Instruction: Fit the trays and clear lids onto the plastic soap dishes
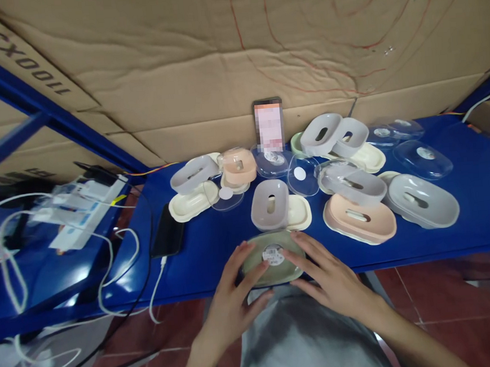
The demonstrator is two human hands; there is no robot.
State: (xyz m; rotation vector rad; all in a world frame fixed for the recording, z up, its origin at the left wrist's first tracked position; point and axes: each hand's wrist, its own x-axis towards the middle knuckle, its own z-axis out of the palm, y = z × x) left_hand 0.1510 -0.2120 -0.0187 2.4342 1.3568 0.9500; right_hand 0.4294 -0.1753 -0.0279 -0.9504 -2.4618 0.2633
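A green soap dish (256,262) sits at the table's front edge, with a round white barcode label (273,255) on top. It seems to have a clear lid over it. My left hand (241,288) grips its left side, fingers spread along the rim and onto the top. From the right, my right hand (326,273) holds the other side, one fingertip near the label. Just behind stands a grey soap dish tray (261,211) beside a cream base (299,212). To the right of my right hand lies a peach soap dish (345,221).
More grey trays (435,199), peach trays (243,164) and cream bases (193,201) lie around, with clear lids (421,159) among them. A phone (269,126) leans on the cardboard; another phone (167,235) lies left on its cable. White cables (105,239) and a power strip (89,218) crowd the left.
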